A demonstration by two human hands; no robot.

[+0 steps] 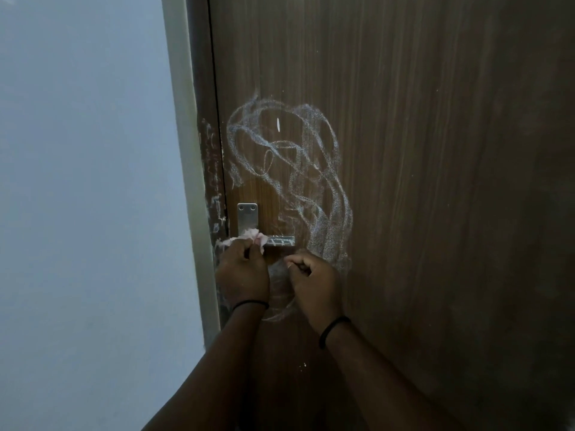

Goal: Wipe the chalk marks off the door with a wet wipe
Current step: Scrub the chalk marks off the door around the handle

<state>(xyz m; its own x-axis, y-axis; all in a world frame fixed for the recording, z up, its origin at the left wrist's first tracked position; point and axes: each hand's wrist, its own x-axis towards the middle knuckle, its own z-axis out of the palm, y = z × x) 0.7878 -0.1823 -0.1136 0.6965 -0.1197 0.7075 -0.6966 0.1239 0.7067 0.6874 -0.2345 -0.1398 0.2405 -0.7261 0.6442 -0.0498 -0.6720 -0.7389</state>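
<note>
Left hand (242,272) clamped on a crumpled wet wipe (249,237), pressed against the metal lever handle (278,241) just above its knuckles. Right hand (314,279) curled shut, holding nothing visible. Chalk marks (289,175) loop over the wooden door (435,181) above both hands. No legible writing.

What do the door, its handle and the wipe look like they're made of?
Door: brown wood or wood-look laminate, matte, with vertical grain streaks. Handle: silvery brushed metal, with a screwed plate. Wet wipe: thin crumpled whitish-pink fabric or paper, bunched in the left hand.
</note>
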